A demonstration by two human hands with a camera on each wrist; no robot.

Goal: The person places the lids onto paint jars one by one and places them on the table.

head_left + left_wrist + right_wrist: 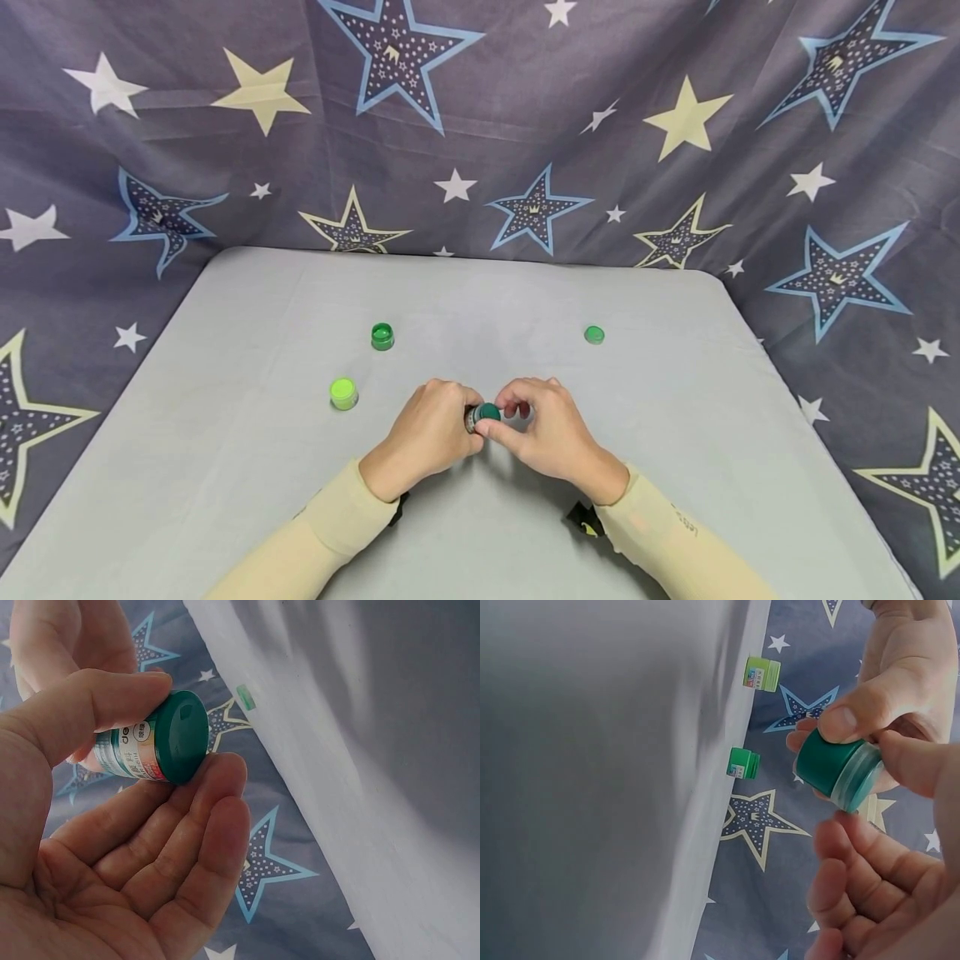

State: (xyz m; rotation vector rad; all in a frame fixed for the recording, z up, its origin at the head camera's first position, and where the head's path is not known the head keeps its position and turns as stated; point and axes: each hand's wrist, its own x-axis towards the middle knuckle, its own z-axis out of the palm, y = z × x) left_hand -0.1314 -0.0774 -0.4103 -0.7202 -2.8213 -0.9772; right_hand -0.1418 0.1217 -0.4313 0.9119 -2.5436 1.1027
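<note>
Between the two hands a small dark green paint jar (490, 412) is held off the table, tipped on its side. It has a printed label (133, 754) and a clear ridged rim (853, 778). My left hand (433, 427) grips it, with the left thumb (855, 716) pressed on the dark green part in the right wrist view. At the rim end, my right hand (551, 433) pinches the jar between thumb and fingertips, its other fingers (870, 877) loosely bent. Whether the lid is loose cannot be seen.
An uncapped green jar (382, 337) and a lime green jar (343, 394) stand on the grey-white table (225, 467) to the left. A round green lid (595, 335) lies at the right. Star-patterned cloth (480, 125) hangs behind the table.
</note>
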